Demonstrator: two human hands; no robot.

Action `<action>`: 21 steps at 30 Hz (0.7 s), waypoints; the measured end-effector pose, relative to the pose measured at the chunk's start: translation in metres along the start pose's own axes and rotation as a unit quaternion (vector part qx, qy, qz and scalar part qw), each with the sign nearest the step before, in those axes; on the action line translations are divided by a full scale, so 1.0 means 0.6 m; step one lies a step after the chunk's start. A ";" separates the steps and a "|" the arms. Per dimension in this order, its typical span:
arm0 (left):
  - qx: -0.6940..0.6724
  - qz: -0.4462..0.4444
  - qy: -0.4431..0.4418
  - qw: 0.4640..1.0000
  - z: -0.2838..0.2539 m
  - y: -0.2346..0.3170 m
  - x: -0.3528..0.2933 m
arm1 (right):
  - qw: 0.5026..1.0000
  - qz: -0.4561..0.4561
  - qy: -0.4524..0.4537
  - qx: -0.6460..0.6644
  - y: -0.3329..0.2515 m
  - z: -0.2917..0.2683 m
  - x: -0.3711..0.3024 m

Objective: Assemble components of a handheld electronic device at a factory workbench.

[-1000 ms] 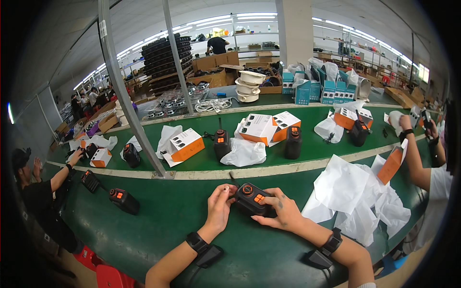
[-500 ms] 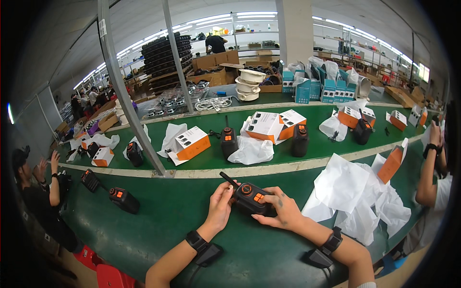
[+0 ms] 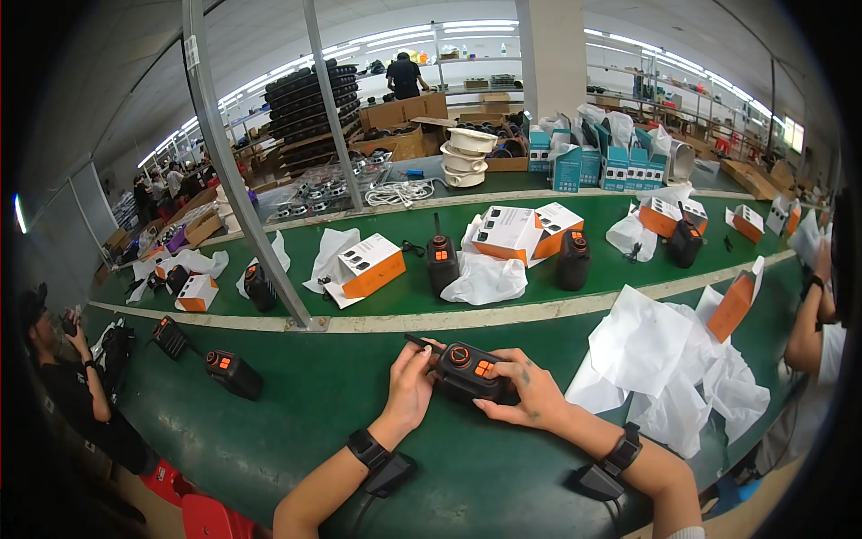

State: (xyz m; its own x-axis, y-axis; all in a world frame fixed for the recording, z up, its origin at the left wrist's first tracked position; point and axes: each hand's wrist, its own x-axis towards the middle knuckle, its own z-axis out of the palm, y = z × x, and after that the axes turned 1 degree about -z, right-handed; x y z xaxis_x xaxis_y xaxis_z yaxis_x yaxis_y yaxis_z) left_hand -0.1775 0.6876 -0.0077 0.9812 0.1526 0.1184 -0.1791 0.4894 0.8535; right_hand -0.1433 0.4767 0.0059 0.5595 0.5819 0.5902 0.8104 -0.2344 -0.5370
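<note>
Above the near green table, a black walkie-talkie (image 3: 472, 372) with orange buttons and a stub antenna lies tilted in my two hands. My right hand (image 3: 530, 388) wraps its lower end, thumb beneath and fingers over the orange buttons. At the other end, my left hand (image 3: 411, 382) closes its fingers round the base of the antenna (image 3: 418, 342). Part of the device is hidden behind the fingers. Left of my hands, another black walkie-talkie (image 3: 232, 374) lies on the table, and a smaller black handset (image 3: 168, 338) with orange buttons is just beyond it.
Crumpled white wrapping (image 3: 642, 346) and an open orange-white box (image 3: 734, 304) lie to my right. Across a pale ledge, the green belt (image 3: 386, 304) carries boxes (image 3: 373, 265), wrapping and several walkie-talkies. A metal post (image 3: 242, 180) rises at left. Co-workers (image 3: 67, 386) sit on both sides.
Boxes and walkie-talkies on the belt have shifted right. The antenna in my left hand has tipped lower and further left. The left co-worker has lifted a dark object.
</note>
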 end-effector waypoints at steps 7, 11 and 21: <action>-0.039 -0.001 0.017 0.999 0.003 0.008 0.000 | 1.000 0.008 -0.001 0.008 -0.001 0.003 0.004; -0.042 -0.005 0.031 0.999 -0.003 0.003 0.001 | 1.000 0.017 -0.009 0.010 -0.003 0.003 0.006; -0.113 -0.054 0.006 0.992 -0.018 0.011 0.002 | 1.000 0.020 -0.014 0.010 -0.004 0.009 0.007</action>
State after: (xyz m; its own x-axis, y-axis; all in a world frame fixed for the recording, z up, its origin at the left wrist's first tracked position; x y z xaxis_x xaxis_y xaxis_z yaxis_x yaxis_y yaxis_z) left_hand -0.1782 0.7003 -0.0072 0.9948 0.0981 0.0262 -0.0865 0.6827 0.7255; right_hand -0.1436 0.4839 0.0067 0.5859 0.5947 0.5505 0.7837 -0.2429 -0.5717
